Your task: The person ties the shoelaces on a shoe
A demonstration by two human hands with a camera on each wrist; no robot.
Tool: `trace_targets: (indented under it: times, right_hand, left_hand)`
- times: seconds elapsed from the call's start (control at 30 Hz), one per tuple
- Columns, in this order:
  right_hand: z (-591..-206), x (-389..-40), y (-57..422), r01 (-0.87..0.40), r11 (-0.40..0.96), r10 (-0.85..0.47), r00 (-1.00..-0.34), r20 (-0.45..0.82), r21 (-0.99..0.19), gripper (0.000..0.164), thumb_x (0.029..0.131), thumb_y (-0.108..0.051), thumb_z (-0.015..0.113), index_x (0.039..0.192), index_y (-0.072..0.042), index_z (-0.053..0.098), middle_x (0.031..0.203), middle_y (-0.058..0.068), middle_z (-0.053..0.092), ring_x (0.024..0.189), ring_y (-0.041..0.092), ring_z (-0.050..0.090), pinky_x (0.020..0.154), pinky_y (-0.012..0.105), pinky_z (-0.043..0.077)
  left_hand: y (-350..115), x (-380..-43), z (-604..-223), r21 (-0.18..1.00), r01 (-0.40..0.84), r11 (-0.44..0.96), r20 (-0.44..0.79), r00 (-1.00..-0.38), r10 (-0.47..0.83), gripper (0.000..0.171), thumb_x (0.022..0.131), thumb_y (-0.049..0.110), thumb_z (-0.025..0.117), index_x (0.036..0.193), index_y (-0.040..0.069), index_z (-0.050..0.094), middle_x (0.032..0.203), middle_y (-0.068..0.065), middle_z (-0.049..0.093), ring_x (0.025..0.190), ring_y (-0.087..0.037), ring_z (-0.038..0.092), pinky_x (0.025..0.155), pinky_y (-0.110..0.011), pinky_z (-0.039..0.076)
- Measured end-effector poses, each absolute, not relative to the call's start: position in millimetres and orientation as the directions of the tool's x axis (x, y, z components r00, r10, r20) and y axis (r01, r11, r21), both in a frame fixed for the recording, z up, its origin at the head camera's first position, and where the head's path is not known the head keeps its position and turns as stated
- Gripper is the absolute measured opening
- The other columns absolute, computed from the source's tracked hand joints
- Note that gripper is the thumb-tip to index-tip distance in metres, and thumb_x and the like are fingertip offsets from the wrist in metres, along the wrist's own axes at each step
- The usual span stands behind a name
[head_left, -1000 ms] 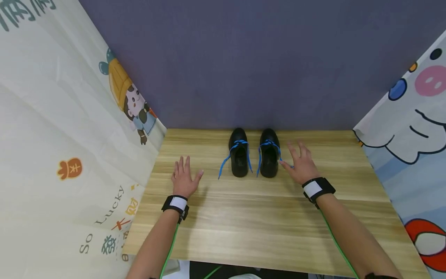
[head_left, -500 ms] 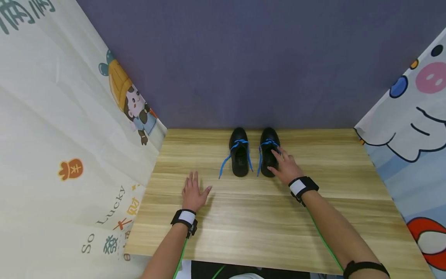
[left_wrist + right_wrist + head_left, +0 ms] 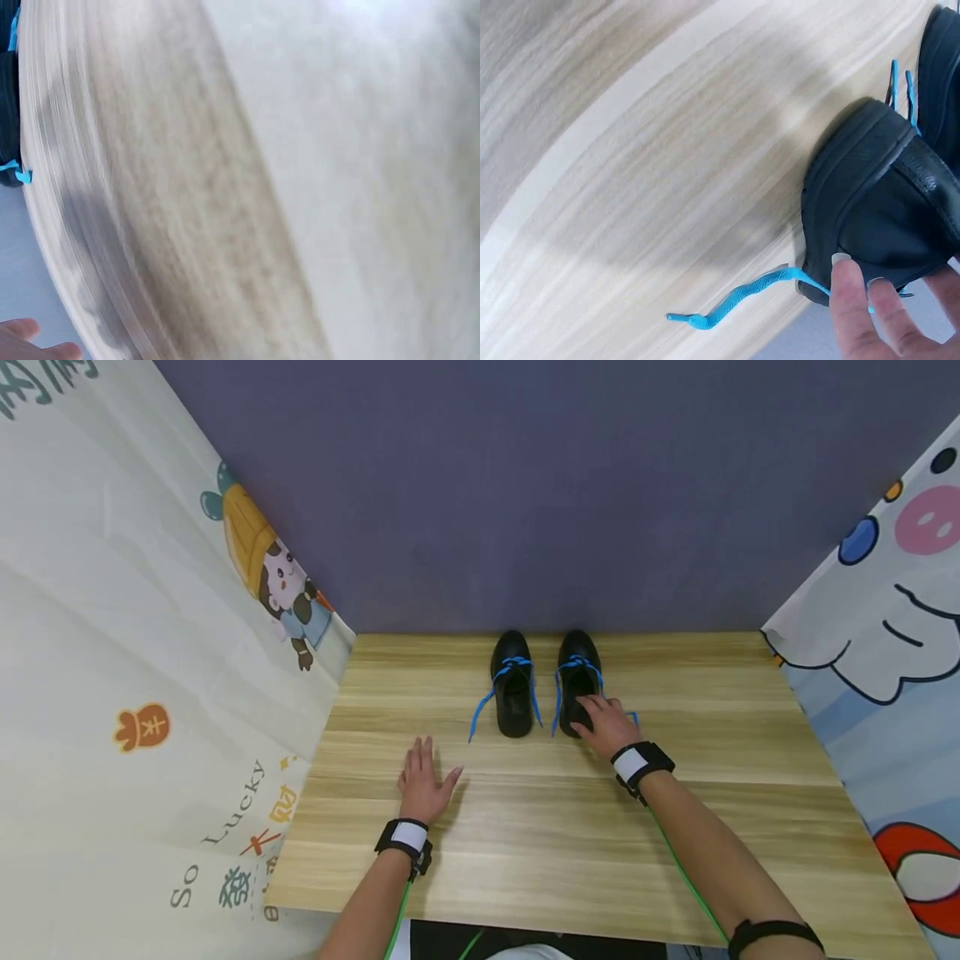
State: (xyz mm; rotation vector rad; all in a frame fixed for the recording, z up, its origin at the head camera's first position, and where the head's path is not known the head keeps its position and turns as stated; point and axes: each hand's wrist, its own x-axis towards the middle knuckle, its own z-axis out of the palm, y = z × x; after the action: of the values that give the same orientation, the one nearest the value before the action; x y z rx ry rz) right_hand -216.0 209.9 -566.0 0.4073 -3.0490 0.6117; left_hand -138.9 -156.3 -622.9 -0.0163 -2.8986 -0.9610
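Observation:
Two black lace-up shoes with blue laces stand side by side at the table's far edge, toes away from me. My right hand (image 3: pixel 609 727) is at the heel of the right shoe (image 3: pixel 579 645), fingers and thumb spread over its opening. In the right wrist view its fingertips (image 3: pixel 847 274) are at that shoe's side, beside a loose blue lace (image 3: pixel 742 292); whether they touch is unclear. My left hand (image 3: pixel 425 789) lies low over the table, fingers straight, holding nothing, nearest the left shoe (image 3: pixel 514 710).
The wooden table (image 3: pixel 525 852) ends behind the shoes at a dark grey-blue panel (image 3: pixel 480 502). Printed curtains hang at the left (image 3: pixel 150 610) and right (image 3: pixel 900 610). Green cables run along both forearms.
My right hand has moved left from beside the right shoe, then back over its heel. My left hand has shifted toward me and slightly right. The shoes stay in place.

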Motion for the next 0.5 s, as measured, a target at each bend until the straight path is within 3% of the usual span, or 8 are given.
trace_targets:
  times: [0.23,0.5]
  right_hand:
    - [-563,-209,205,-0.268,0.870,-0.263,-0.962,0.070,-0.413,0.051,0.099,-0.025,0.064,0.139,0.004,0.051,0.136,0.028,0.054,0.123,0.050,0.046,0.102,0.060,0.040]
    - [-561,-201,206,-0.271,0.871,-0.270,-0.961,0.060,-0.411,0.049,0.098,-0.024,0.065,0.136,0.005,0.053,0.133,0.027,0.056,0.123,0.049,0.046,0.104,0.058,0.039]
  left_hand:
    - [-150,-142,-619,0.585,0.088,0.806,0.156,-0.988,-0.005,0.085,0.095,0.046,0.064,0.157,0.006,0.024,0.161,-0.023,0.022,0.145,-0.050,0.021,0.106,-0.073,0.023]
    - [-145,-146,-613,0.581,0.085,0.809,0.136,-0.991,0.007,0.086,0.096,0.048,0.063,0.159,0.009,0.020,0.163,-0.021,0.018,0.147,-0.048,0.018,0.108,-0.071,0.021]
